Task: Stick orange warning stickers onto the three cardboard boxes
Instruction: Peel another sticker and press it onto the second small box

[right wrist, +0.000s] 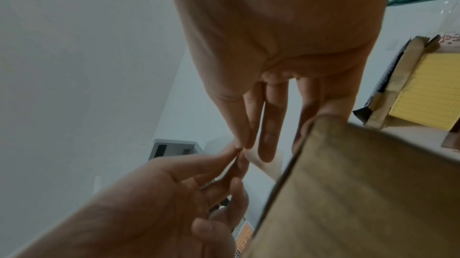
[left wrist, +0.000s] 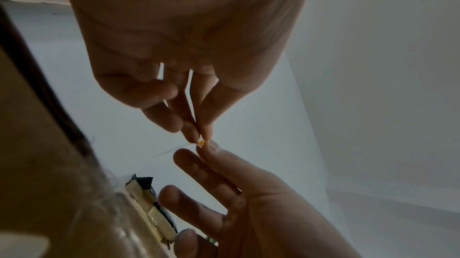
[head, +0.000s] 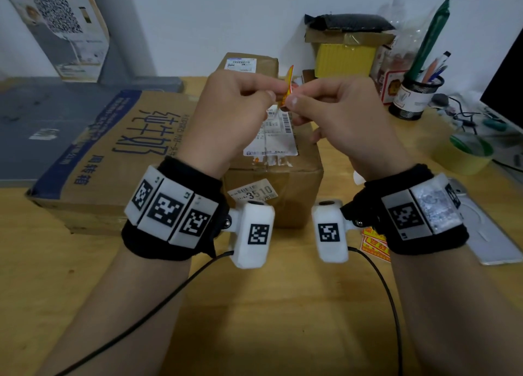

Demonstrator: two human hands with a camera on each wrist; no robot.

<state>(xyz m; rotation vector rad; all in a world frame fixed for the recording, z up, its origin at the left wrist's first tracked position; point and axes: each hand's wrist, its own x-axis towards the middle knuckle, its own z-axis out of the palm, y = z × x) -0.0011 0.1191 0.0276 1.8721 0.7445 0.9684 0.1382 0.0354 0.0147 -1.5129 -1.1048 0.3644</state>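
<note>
Both hands are raised above the middle cardboard box (head: 285, 186) and pinch one small orange warning sticker (head: 288, 85) between them. My left hand (head: 235, 104) pinches it from the left with thumb and forefinger, my right hand (head: 334, 104) from the right. In the left wrist view only a tiny orange corner of the sticker (left wrist: 201, 142) shows between the fingertips. A large flat box (head: 113, 149) with blue print lies to the left. A third box (head: 249, 67) with a white label stands behind. More orange stickers (head: 373, 244) lie on the table under my right wrist.
A yellow box stack (head: 346, 55) with a black pouch stands at the back right, beside a mesh pen cup (head: 413, 98). A green tape roll (head: 467, 154), cables and a monitor edge (head: 506, 72) are at the right. A white device (head: 492, 234) lies near my right wrist.
</note>
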